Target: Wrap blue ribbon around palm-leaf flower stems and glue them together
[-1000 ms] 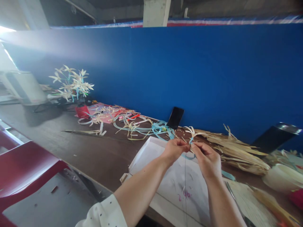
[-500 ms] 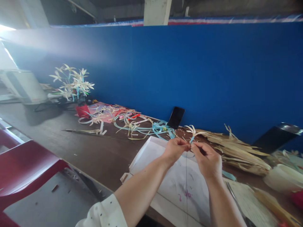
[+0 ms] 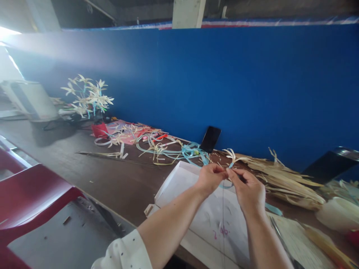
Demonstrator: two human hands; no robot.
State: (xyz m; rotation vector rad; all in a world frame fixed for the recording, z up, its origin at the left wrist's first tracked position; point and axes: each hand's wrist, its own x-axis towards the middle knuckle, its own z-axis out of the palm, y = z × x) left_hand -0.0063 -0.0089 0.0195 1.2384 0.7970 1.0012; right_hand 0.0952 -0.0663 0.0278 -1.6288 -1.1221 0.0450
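Observation:
A pale handmade flower (image 3: 231,154) with narrow petals stands just above my fingertips, blue tape wrapped round its base. My right hand (image 3: 250,191) is closed in a pinch on that base, thumb against forefinger. Close against it, my left hand (image 3: 208,180) pinches at the top of the thin stem (image 3: 223,218), which hangs down between my forearms. A bit of light blue strip (image 3: 226,186) curves below the fingers. Exactly what lies between the left fingertips is hidden. Under both hands lies an open white box (image 3: 168,186) with pink handwriting inside.
Blue strips (image 3: 190,152) and pale scraps litter the table, near a leaning phone (image 3: 210,139). Dried husks (image 3: 286,177) lie right, beside a white bowl (image 3: 339,213). Farther left stand finished flowers (image 3: 94,98) in a red pot (image 3: 99,130) and a kettle (image 3: 35,101). Scissors (image 3: 280,237) lie at lower right.
The view has shifted slightly, so everything sits a little farther right. Both hands keep their pinch at the flower's base, and its petals appear turned a little.

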